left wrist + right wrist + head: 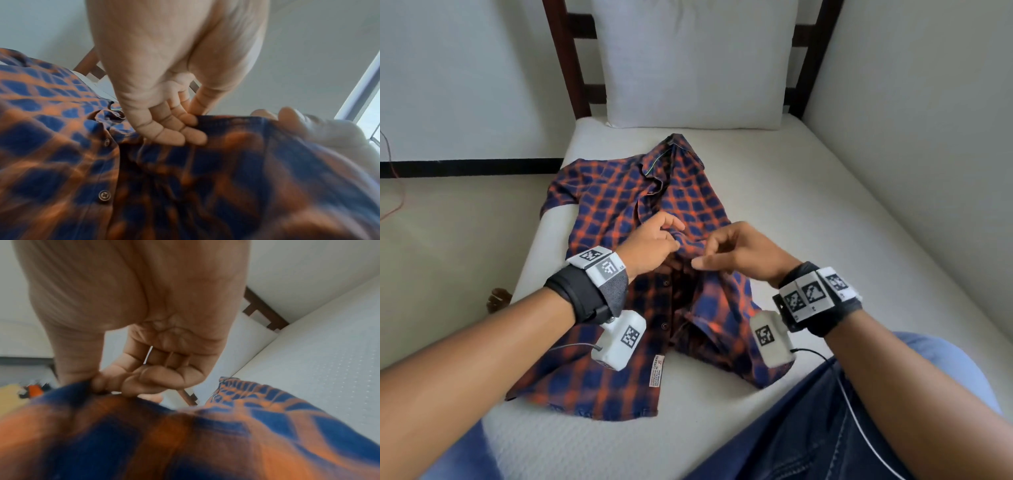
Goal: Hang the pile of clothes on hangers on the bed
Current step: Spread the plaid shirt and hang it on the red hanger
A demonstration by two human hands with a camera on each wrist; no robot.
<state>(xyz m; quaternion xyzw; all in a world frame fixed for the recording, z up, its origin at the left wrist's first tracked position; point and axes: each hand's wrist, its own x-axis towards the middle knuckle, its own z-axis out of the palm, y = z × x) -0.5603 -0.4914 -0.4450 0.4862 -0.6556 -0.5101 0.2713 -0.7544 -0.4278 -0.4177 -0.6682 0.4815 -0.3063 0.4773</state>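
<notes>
We saw the orange-and-blue plaid shirt [616, 212] lying unbuttoned, collar toward frame top, mid-frame on the bed [808, 212].

You face a white mattress [808, 205] with a white pillow [693, 61] leaning on a dark wooden headboard [566, 68]; pale walls [928, 102] close in, a beige floor [455, 233] lies left.

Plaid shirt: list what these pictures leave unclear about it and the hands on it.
- Plaid shirt: in the head view, the left hand and right hand cover the spot they pinch.
- Care label: print too small.
- Both wrist views: nearest cloth blurred.
- Hanger: none visible.
</notes>
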